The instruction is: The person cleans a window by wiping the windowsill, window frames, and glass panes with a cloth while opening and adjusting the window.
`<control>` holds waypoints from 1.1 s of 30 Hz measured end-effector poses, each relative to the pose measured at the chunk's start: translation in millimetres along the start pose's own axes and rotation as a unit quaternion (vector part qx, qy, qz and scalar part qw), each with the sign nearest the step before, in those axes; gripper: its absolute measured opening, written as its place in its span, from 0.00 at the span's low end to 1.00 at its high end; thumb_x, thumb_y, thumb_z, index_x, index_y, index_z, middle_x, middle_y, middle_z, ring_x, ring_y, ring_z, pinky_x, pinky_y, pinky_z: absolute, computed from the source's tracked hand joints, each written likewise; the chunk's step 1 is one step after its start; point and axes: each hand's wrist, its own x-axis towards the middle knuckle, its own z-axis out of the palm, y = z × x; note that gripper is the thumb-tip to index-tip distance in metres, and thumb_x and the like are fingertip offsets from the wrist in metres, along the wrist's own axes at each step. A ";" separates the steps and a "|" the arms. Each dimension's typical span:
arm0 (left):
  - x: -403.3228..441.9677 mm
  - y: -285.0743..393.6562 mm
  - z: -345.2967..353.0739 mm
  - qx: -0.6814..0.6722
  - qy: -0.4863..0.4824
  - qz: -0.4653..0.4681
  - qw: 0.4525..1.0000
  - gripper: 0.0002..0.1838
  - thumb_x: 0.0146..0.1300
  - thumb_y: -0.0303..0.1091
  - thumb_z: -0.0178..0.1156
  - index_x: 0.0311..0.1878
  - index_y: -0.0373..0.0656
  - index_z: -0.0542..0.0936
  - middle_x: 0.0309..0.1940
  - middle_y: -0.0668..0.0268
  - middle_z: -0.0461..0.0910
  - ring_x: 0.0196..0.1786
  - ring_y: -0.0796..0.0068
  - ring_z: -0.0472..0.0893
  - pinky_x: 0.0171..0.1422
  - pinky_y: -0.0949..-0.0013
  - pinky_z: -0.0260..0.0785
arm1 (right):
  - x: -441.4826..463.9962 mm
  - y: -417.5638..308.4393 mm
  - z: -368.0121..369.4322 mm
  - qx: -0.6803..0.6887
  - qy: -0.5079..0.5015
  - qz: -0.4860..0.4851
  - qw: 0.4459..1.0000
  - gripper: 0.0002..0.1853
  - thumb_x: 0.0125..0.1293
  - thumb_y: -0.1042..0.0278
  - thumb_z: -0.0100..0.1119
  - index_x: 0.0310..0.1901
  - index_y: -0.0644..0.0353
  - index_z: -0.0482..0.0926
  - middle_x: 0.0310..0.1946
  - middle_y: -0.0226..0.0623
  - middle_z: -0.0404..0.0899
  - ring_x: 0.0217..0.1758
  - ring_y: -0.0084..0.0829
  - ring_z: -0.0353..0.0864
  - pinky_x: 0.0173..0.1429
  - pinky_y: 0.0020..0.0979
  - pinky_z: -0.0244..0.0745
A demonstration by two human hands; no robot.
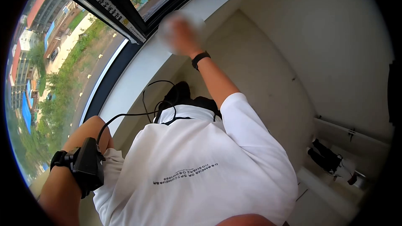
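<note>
Here we are at the window, with our right hand point(181, 33) out over the far stretch of the pale sill point(142, 62), close beside the corner of the dark window frame point(118, 75). Our arm is reached well forward, presumably because that corner lies beyond our waist. The hand is blurred, so we can't tell whether its fingers are released, clenched or grasping something; a whitish patch surrounds it, perhaps a cloth. The sill runs along our left side, under the glass.

Over on the near left, our left arm point(60, 188) is folded back, its hand out of view, fingers unknown. A black device point(88, 165) sits strapped to the forearm, likely so it needs no holding. Its cable point(121, 115) loops loosely towards our waist, slack that probably gives the arm room. Far right, a small figure point(328, 157) shows, perhaps a reflection.
</note>
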 end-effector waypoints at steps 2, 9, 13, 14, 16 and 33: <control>-23.9 -18.6 23.1 -0.007 0.001 -0.003 1.000 0.17 0.79 0.45 0.53 0.60 0.46 0.79 0.42 0.69 0.84 0.48 0.70 0.82 0.61 0.65 0.70 | -7.3 40.6 33.0 0.003 -0.001 -0.014 1.000 0.09 0.62 0.60 0.65 0.33 0.56 0.80 0.30 0.44 0.76 0.36 0.46 0.77 0.42 0.52 0.69; -36.1 -51.6 47.8 -0.034 0.044 0.025 0.998 0.16 0.79 0.45 0.53 0.59 0.47 0.79 0.40 0.70 0.85 0.46 0.71 0.82 0.61 0.65 0.70 | -58.4 12.9 67.2 0.087 -0.002 -0.125 0.988 0.24 0.63 0.65 0.62 0.62 0.51 0.79 0.62 0.37 0.78 0.65 0.41 0.76 0.71 0.49 0.67; -10.7 -64.5 58.2 -0.054 0.089 0.038 0.994 0.15 0.79 0.44 0.53 0.59 0.47 0.79 0.39 0.70 0.85 0.46 0.72 0.82 0.60 0.65 0.70 | -26.3 12.2 -31.1 0.026 -0.017 -0.097 0.995 0.16 0.59 0.65 0.65 0.50 0.51 0.81 0.46 0.37 0.78 0.51 0.43 0.77 0.60 0.48 0.70; -4.9 -66.4 62.1 -0.051 0.093 0.048 0.993 0.15 0.79 0.44 0.53 0.58 0.47 0.79 0.39 0.71 0.85 0.46 0.72 0.82 0.60 0.65 0.71 | -19.3 27.0 -50.0 0.011 0.000 -0.097 0.995 0.14 0.59 0.65 0.65 0.48 0.50 0.82 0.44 0.37 0.78 0.49 0.43 0.76 0.58 0.48 0.70; 4.7 -70.4 68.5 -0.042 0.095 0.069 0.992 0.15 0.79 0.44 0.53 0.58 0.47 0.80 0.38 0.71 0.85 0.45 0.72 0.82 0.60 0.65 0.71 | 6.9 64.0 -71.1 -0.010 0.038 -0.104 0.994 0.10 0.59 0.65 0.65 0.43 0.50 0.82 0.39 0.37 0.76 0.45 0.44 0.75 0.53 0.47 0.69; -50.9 -201.3 112.6 0.090 0.035 -0.049 0.994 0.22 0.78 0.51 0.41 0.47 0.42 0.76 0.29 0.54 0.76 0.33 0.62 0.72 0.52 0.56 0.68 | 56.2 206.4 -103.5 -0.097 -0.173 0.193 0.961 0.30 0.53 0.56 0.73 0.62 0.37 0.82 0.55 0.46 0.81 0.55 0.58 0.77 0.57 0.51 0.81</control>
